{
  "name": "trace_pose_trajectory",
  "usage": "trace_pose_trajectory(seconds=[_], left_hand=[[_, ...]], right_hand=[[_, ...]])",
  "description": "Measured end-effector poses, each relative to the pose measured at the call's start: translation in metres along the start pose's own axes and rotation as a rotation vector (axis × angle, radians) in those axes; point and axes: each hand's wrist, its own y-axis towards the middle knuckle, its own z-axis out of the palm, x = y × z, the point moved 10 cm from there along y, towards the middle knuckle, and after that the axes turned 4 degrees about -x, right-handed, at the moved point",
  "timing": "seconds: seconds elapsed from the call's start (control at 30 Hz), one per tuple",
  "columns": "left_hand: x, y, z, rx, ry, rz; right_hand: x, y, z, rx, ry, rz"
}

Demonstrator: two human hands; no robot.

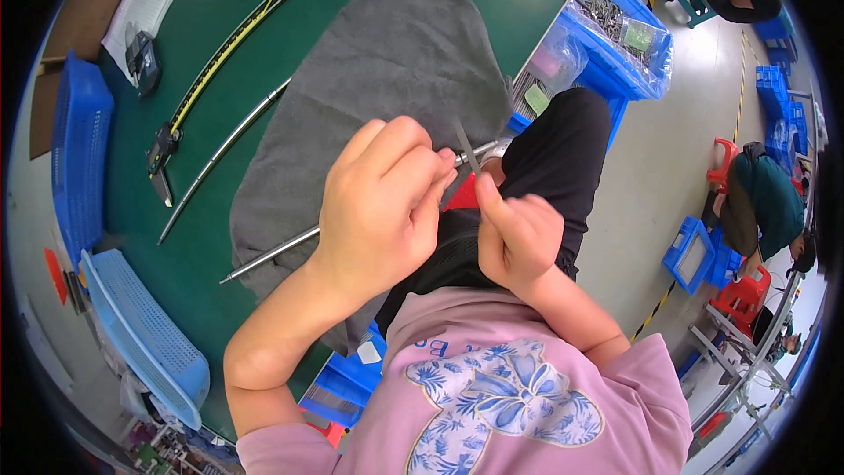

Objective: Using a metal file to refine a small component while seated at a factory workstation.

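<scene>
My left hand point(382, 198) is closed around a slim metal rod point(272, 254). The rod slants across my lap side of a grey cloth point(378, 62), its far left tip over the cloth and its other end coming out past my fingers. In my right hand point(520, 236), thumb and curled fingers pinch a thin flat grey strip point(467, 146), which crosses the rod close to my left fingertips. Whether the strip touches the rod I cannot tell. Another metal rod point(224, 152) lies on the green table point(207, 53), left of the cloth.
Digital calipers point(163, 151) lie left of the loose rod, near a dark device point(142, 62) on papers. Blue baskets point(145, 334) line the left edge. Blue bins of metal parts point(607, 18) stand at the right edge. Other people point(765, 198) sit farther right.
</scene>
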Motion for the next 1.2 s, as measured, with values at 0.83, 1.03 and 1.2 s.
trace_pose_trajectory(seconds=[0.83,1.03,1.2], left_hand=[[0.0,0.001,-0.001,-0.021,-0.008,0.025],[0.003,0.002,0.001,-0.025,-0.018,0.014],[0.001,0.0,0.0,0.023,0.027,0.008]], right_hand=[[0.0,-0.004,0.008,-0.038,0.005,-0.059],[-0.005,-0.028,0.002,-0.041,0.003,-0.03],[0.0,0.003,0.009,-0.009,-0.041,-0.052]])
